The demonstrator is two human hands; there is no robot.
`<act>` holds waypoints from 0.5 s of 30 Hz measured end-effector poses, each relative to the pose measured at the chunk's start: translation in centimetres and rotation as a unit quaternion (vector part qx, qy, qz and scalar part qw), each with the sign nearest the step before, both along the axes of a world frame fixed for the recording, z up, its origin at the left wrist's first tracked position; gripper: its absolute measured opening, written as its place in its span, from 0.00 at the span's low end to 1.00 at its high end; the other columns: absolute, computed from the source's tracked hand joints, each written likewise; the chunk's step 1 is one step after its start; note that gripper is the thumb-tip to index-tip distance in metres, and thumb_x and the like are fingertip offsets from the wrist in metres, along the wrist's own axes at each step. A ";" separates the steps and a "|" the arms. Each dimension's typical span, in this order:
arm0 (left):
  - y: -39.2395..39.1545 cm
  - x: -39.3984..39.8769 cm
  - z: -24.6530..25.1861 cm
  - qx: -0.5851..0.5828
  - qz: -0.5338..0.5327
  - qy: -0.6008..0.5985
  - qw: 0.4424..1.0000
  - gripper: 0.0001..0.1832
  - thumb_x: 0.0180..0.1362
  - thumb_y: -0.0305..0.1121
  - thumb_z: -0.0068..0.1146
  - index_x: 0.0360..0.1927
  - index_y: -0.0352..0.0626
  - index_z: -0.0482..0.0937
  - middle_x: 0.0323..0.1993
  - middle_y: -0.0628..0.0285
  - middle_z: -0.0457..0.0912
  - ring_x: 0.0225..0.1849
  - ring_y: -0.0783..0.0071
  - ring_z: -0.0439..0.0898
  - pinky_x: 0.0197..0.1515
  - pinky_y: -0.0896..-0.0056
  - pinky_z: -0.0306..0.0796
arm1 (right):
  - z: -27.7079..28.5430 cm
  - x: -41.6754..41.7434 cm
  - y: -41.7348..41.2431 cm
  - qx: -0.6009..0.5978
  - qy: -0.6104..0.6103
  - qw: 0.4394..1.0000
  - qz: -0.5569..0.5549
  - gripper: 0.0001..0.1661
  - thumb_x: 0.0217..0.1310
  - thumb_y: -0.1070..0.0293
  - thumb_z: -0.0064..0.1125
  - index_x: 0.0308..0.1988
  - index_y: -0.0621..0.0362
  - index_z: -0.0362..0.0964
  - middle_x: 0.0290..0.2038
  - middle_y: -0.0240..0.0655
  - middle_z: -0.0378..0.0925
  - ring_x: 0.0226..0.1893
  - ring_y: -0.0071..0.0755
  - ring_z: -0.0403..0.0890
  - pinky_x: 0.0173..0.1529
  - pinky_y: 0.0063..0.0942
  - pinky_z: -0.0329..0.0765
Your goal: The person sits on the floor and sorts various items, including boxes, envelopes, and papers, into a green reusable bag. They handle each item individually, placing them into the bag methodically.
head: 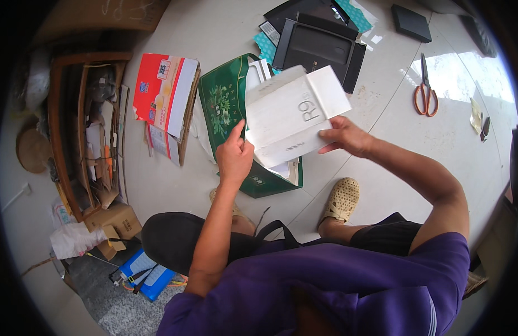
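An unfolded white cardboard box (284, 113) with dark printing lies over the mouth of a green paper bag (221, 101). My right hand (347, 136) pinches the white cardboard at its near right edge, thumb on top. With my left hand (236, 157) I grip the rim of the green bag, the index finger stretched along it. More white card and paper (290, 170) stick out of the bag beneath the flattened box. How deep the box reaches into the bag is hidden.
Flattened red and white cartons (158, 92) lie left of the bag. Beyond it sits an open black box (322, 50); orange-handled scissors (426, 94) and a black flat box (411, 23) are to the right. A wooden cabinet (68, 138) holding cardboard stands at left, near a blue pack (147, 275).
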State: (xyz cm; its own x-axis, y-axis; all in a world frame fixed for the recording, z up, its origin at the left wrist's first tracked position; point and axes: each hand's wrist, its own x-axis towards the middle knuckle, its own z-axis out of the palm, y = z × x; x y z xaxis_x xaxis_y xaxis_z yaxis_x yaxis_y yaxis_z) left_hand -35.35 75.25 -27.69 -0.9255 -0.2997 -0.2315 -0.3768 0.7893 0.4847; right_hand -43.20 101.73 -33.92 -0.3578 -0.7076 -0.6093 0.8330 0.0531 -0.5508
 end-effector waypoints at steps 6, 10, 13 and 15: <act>0.1 0.1 0.1 -0.010 -0.001 0.003 1.000 0.26 0.46 0.25 0.49 0.53 0.43 0.74 0.13 0.54 0.70 0.14 0.58 0.71 0.23 0.62 0.66 | -0.9 3.6 -8.1 -0.019 -0.063 0.994 -0.083 0.21 0.62 0.75 0.47 0.56 0.60 0.63 0.52 0.37 0.70 0.49 0.35 0.76 0.44 0.27 0.83; 0.5 0.0 0.0 -0.012 -0.004 -0.003 1.000 0.25 0.46 0.25 0.50 0.53 0.44 0.74 0.13 0.54 0.71 0.15 0.58 0.72 0.24 0.61 0.67 | -2.9 5.3 -12.5 -0.002 -0.101 0.989 -0.109 0.20 0.65 0.73 0.44 0.56 0.60 0.63 0.52 0.38 0.70 0.49 0.36 0.76 0.44 0.27 0.83; 0.6 -0.3 0.1 -0.013 -0.007 -0.013 1.000 0.26 0.46 0.25 0.50 0.53 0.43 0.74 0.13 0.55 0.71 0.16 0.58 0.72 0.24 0.61 0.67 | -4.8 6.0 -13.9 0.055 -0.118 0.985 -0.109 0.18 0.66 0.69 0.43 0.54 0.61 0.63 0.50 0.38 0.71 0.46 0.36 0.77 0.41 0.28 0.83; 0.6 -0.2 0.0 -0.014 -0.011 -0.015 1.000 0.26 0.46 0.25 0.50 0.53 0.43 0.74 0.13 0.55 0.71 0.16 0.58 0.73 0.24 0.61 0.67 | -5.4 6.4 -14.1 0.114 -0.062 0.989 -0.071 0.18 0.68 0.63 0.42 0.51 0.63 0.65 0.45 0.38 0.76 0.41 0.34 0.80 0.38 0.29 0.83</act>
State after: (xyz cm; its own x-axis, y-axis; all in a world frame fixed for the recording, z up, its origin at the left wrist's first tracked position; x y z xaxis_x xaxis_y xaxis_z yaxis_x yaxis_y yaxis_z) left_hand -35.55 75.86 -27.69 -0.9249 -0.2855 -0.2509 -0.3727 0.8108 0.4512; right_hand -36.78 87.66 -39.32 -0.3572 -0.4952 -0.7920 0.9009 0.0413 -0.4321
